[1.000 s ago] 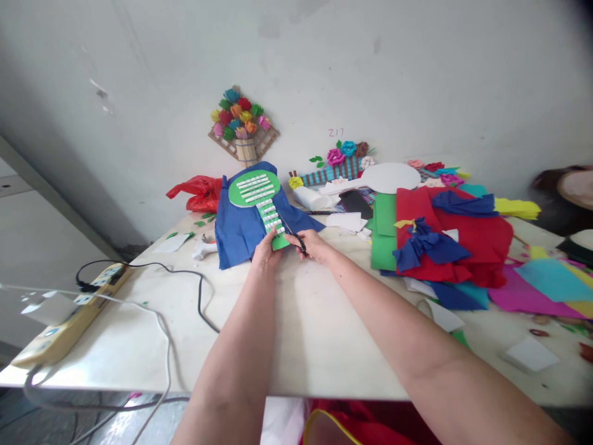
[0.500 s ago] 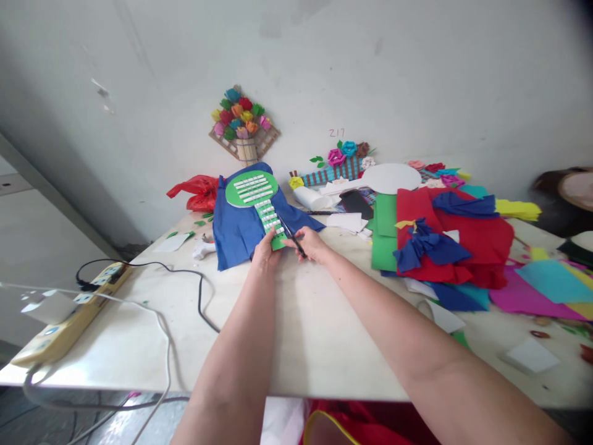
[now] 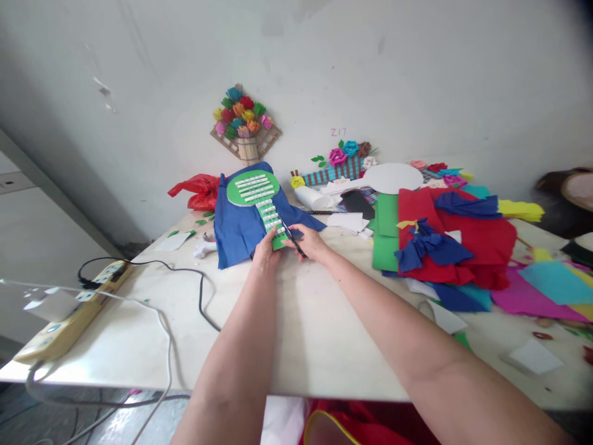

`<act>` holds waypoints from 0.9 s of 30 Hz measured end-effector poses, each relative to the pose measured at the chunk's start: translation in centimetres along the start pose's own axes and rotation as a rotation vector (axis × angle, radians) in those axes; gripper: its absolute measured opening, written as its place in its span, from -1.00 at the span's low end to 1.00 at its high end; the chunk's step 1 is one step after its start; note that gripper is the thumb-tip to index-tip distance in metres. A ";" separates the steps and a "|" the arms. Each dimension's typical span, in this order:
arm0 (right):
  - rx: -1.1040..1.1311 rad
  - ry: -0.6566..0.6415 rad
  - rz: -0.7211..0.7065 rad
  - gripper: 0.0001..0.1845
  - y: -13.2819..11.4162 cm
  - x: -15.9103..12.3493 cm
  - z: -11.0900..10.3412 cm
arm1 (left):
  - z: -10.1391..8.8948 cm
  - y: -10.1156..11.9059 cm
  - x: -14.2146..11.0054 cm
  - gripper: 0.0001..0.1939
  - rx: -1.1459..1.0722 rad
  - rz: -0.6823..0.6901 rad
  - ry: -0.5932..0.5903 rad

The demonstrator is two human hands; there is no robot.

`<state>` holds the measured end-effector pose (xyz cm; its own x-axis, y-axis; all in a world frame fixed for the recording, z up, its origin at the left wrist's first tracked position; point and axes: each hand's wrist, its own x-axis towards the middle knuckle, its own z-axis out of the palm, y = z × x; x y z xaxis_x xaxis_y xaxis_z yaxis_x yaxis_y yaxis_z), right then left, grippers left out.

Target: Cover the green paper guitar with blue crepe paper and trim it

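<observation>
A green paper cutout (image 3: 254,188), round at the top with a long stem, carries several white strips. It lies over a blue sheet of paper (image 3: 236,225) at the far middle of the table. My left hand (image 3: 265,250) pinches the lower end of the green stem. My right hand (image 3: 311,242) is closed round black scissors (image 3: 293,240), whose blades point up-left at the stem's edge. Both forearms stretch forward across the pale tabletop (image 3: 296,321).
A heap of red, blue, green, magenta and yellow paper (image 3: 445,241) covers the right side. A power strip (image 3: 69,315) with cables lies at the left edge. Paper flower pieces (image 3: 243,123) hang and lean on the wall. Another person (image 3: 569,191) is at the far right.
My right hand has shifted the scissors slightly up and left along the green stem. The left hand keeps its hold. The view has drifted a little.
</observation>
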<state>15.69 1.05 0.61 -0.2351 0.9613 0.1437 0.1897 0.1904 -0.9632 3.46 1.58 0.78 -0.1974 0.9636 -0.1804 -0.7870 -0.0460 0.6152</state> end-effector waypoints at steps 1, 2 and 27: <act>0.020 -0.014 0.024 -0.34 -0.2 -0.1 -0.1 | -0.1 0.0 0.1 -0.92 0.007 -0.001 -0.006; 0.031 -0.028 0.051 -0.34 -0.4 -0.3 -0.2 | -0.1 -0.1 0.1 -0.92 0.013 0.000 -0.006; 0.162 -0.106 0.127 -0.45 -0.4 -0.3 -1.1 | 0.2 -0.7 -0.6 -0.92 0.073 -0.002 0.011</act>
<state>16.71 0.91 1.17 -0.3198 0.9475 0.0026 0.0703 0.0265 -0.9972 4.22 1.07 0.66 -0.2028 0.9606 -0.1900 -0.7425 -0.0244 0.6694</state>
